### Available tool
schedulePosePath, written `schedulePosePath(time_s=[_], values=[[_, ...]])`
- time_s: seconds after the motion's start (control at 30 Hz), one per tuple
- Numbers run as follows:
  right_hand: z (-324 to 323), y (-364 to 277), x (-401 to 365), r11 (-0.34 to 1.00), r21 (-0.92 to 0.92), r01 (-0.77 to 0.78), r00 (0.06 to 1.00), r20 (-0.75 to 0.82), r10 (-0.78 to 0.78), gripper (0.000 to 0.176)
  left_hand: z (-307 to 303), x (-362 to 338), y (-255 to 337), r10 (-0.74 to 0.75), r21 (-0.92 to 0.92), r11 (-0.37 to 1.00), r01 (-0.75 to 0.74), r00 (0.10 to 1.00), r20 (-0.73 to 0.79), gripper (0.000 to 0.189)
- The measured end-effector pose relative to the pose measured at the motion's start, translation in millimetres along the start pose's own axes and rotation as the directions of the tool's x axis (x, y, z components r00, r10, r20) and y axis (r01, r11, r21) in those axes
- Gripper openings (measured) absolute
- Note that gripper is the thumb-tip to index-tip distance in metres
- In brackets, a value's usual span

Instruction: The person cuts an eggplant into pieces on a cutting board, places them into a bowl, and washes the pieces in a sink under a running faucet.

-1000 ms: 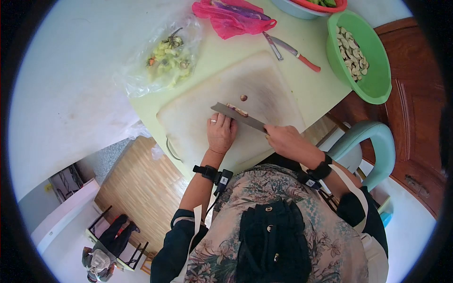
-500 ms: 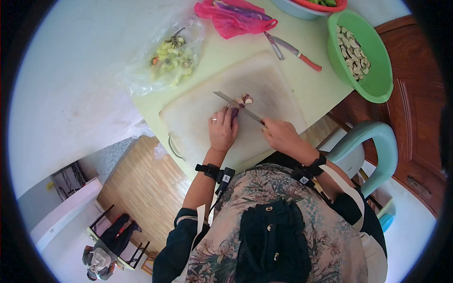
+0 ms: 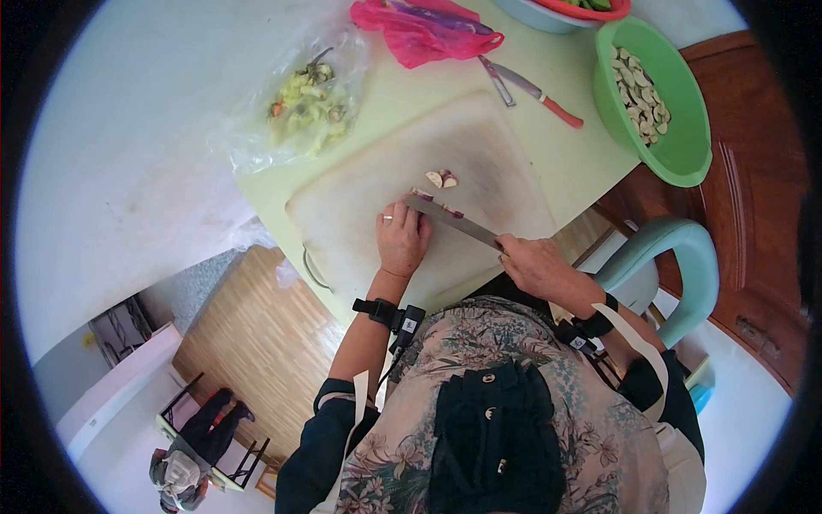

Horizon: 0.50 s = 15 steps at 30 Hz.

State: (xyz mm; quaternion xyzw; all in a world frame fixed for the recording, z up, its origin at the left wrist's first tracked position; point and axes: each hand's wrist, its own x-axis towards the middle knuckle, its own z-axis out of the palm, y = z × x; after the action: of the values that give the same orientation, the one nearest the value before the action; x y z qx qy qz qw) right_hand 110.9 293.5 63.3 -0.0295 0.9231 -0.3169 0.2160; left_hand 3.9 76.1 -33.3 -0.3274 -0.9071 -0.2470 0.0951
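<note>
Kitchen knife [image 3: 458, 224] and right hand [image 3: 538, 267] had shifted toward 4 o'clock since the frame before, the fingers closed narrowly around the handle. The left hand [image 3: 401, 244] had hardly moved; its fingers were bunched close together near the blade's tip, pointing to 12 o'clock, though whether they pinched anything could not be told. Eggplant strips [image 3: 451, 211] showed along the blade's far edge, on the cutting board [image 3: 368, 188]. Loose eggplant pieces [image 3: 436, 179], at the blade in the earlier frame, now lay apart from it, toward 12 o'clock. Beyond the board, a peeler [image 3: 498, 83] and a red-handled knife [image 3: 561, 112] rested at 1 o'clock, a green basin [image 3: 689, 141] of eggplant slices [image 3: 638, 96] at 2, a clear bag [image 3: 257, 141] of scraps at 11, and a pink bag [image 3: 413, 53] at 12.
</note>
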Motion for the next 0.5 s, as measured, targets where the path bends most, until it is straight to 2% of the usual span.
schedulePosePath(time_s=[0.07,0.13,0.17,0.23,0.5], values=[[-2,-3,3,1.000,-0.005,-0.011,1.000,0.015,0.011,0.018,0,0,0,-0.007,0.000,1.000,0.007,1.000,0.019,0.022],[-9,-13,12,0.996,0.009,-0.089,0.988,0.127,0.087,0.024,-2,2,2,0.001,0.004,1.000,-0.001,1.000,0.004,0.023],[-6,-13,17,0.996,0.008,-0.089,0.988,0.128,0.087,0.024,-3,3,3,0.012,0.011,1.000,-0.012,1.000,-0.011,0.024],[8,-8,28,0.999,0.051,0.005,0.999,0.033,-0.006,0.025,-2,1,1,0.015,0.018,1.000,-0.015,1.000,-0.004,0.026],[29,-13,71,0.999,0.024,-0.049,0.998,-0.041,0.050,0.023,0,1,2,-0.008,0.026,1.000,0.008,1.000,-0.008,0.030]])
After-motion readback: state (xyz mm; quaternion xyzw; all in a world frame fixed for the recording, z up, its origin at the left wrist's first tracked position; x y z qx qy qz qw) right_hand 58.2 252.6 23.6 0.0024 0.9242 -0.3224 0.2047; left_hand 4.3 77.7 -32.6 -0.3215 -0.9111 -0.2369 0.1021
